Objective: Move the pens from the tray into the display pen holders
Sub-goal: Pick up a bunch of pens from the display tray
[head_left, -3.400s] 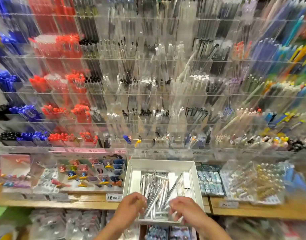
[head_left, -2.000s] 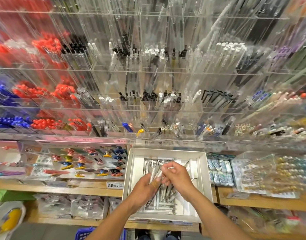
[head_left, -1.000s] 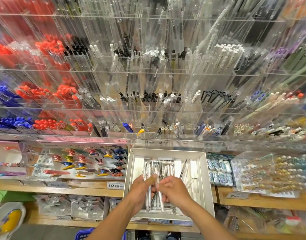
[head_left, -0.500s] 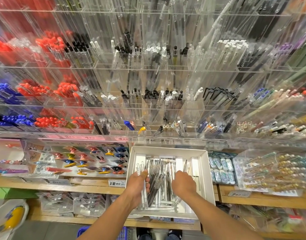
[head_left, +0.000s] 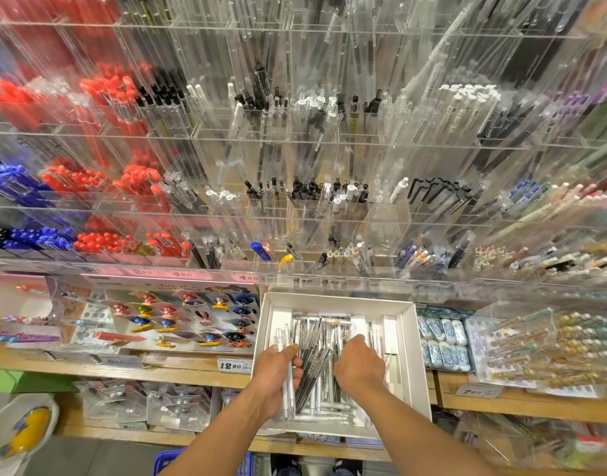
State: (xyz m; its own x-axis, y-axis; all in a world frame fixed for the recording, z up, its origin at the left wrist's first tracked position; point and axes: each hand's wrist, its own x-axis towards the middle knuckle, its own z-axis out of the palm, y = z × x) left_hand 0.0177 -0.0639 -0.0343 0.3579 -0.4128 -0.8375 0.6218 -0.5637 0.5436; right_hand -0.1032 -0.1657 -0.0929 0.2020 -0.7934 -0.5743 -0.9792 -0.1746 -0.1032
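A white cardboard tray (head_left: 407, 341) sits on the wooden shelf under the display and holds several clear and black pens (head_left: 324, 352). My left hand (head_left: 276, 374) grips a small bunch of clear pens upright at the tray's left side. My right hand (head_left: 358, 365) reaches down into the pile on the right, fingers curled among the pens; what they hold is hidden. Above, tiers of clear acrylic pen holders (head_left: 329, 207) carry black, white and clear pens.
Red pens (head_left: 123, 176) and blue pens (head_left: 16, 187) fill holders at the left. A card of colourful clips (head_left: 178, 321) lies left of the tray, erasers (head_left: 443, 341) and boxed pens (head_left: 549, 345) to its right. A blue basket (head_left: 178, 463) stands below.
My hands, together over the tray a second ago, have parted. The left keeps its bunch of pens at the left side; the right has dropped into the pile on the right.
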